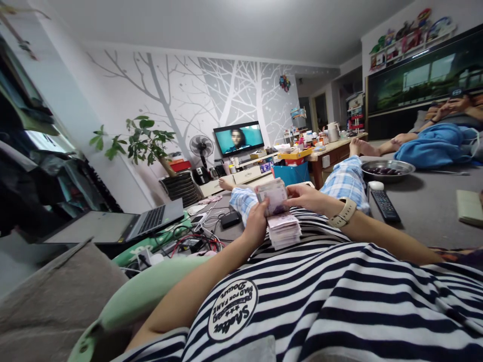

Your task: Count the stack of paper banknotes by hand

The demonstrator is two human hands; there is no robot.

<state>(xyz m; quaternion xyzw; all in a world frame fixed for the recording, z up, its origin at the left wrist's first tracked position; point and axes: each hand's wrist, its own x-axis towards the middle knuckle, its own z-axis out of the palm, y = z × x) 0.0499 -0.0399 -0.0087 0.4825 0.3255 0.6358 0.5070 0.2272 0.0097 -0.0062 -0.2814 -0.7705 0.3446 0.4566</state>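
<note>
Now | banknote stack (pixel 284 229) pinkish, thick, fanned | L hand (pixel 256 223) + R hand (pixel 307 196) both gripping top notes

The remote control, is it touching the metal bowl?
Apart. The head view shows the black remote control lying on the grey surface in front of the metal bowl, with a small white object and a strip of bare surface between them.
</note>
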